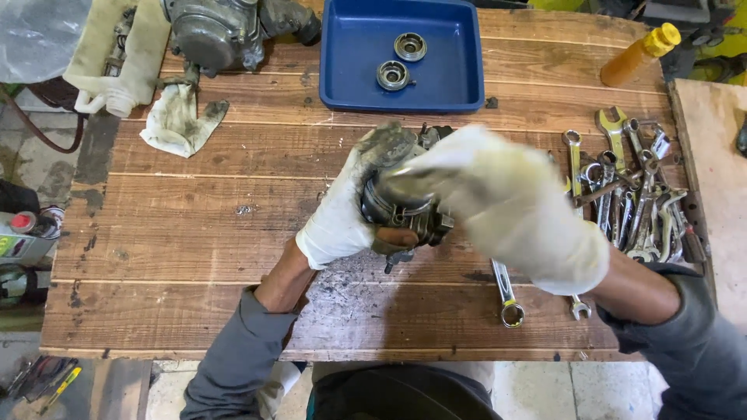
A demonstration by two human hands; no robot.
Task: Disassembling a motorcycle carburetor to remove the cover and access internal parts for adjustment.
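Centrally, we log:
Left hand [338, 222]: white-gloved, wrapped around a dark, greasy metal carburettor body [405, 206], mid-frame above the wooden plank table [171, 233].
Right hand [513, 206]: gloved, blurred, on the carburettor's top; we cannot tell its grip.
Upper centre: blue plastic tray [459, 62].
Right edge: heap of steel spanners [634, 194].

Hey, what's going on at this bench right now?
A person in dirty white gloves holds a grimy metal engine part over a wooden table. The left hand grips it from the side; the right hand, blurred, is at its top. A blue tray behind holds two round metal pieces. A heap of wrenches lies to the right, a rag to the left.
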